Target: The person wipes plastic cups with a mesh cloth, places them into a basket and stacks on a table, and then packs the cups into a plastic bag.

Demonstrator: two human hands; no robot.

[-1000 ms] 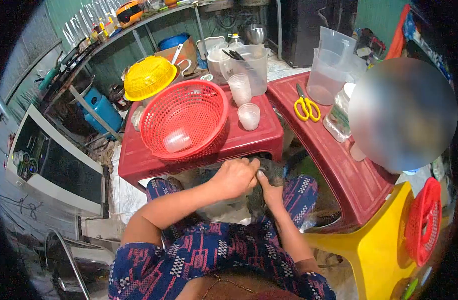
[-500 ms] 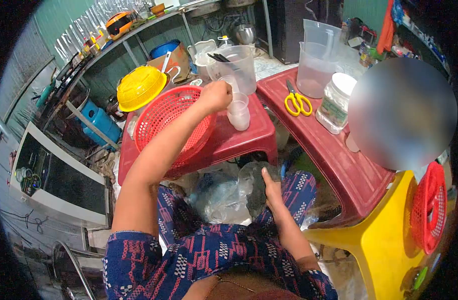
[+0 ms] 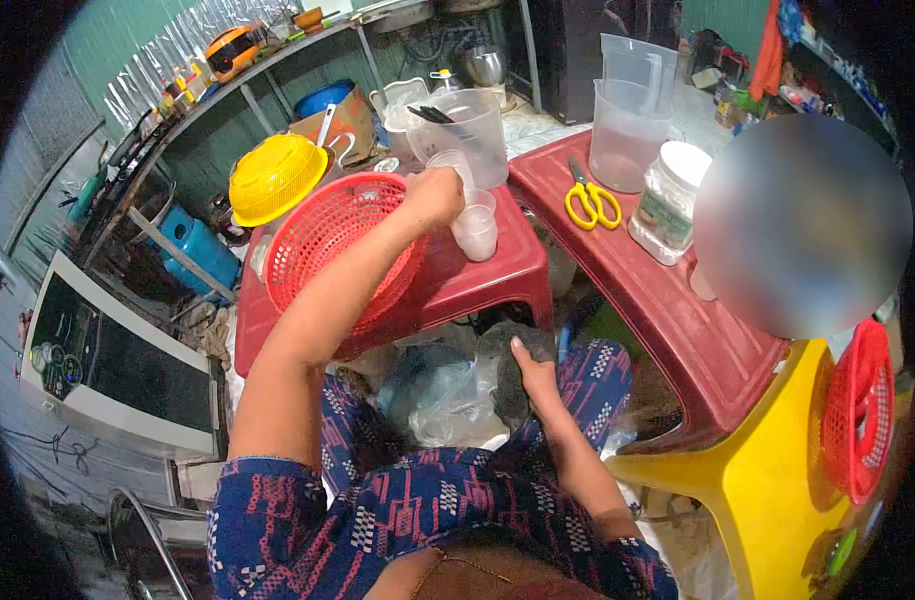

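My left hand (image 3: 437, 198) is closed above the red stool, between the red basket (image 3: 308, 240) and a stack of clear plastic cups (image 3: 475, 232). Another clear cup (image 3: 449, 160) shows its rim just behind the hand; whether the fingers grip it is hidden. Low between my knees, my right hand (image 3: 540, 380) is closed on the side of a clear plastic bag (image 3: 448, 395), thumb on top. Something dark shows in the bag under the thumb.
A red plastic stool (image 3: 488, 280) carries the basket, cups and a large clear tub (image 3: 478, 130). On the red table (image 3: 668, 320) lie yellow-handled scissors (image 3: 593, 205), beside a white-lidded jar (image 3: 668, 205) and a clear pitcher (image 3: 623, 150). A yellow stool (image 3: 748, 480) stands at right.
Slight camera shift. The left hand has turned a little and shows more of the cup rim behind it. The right hand has moved slightly left and still holds the bag.
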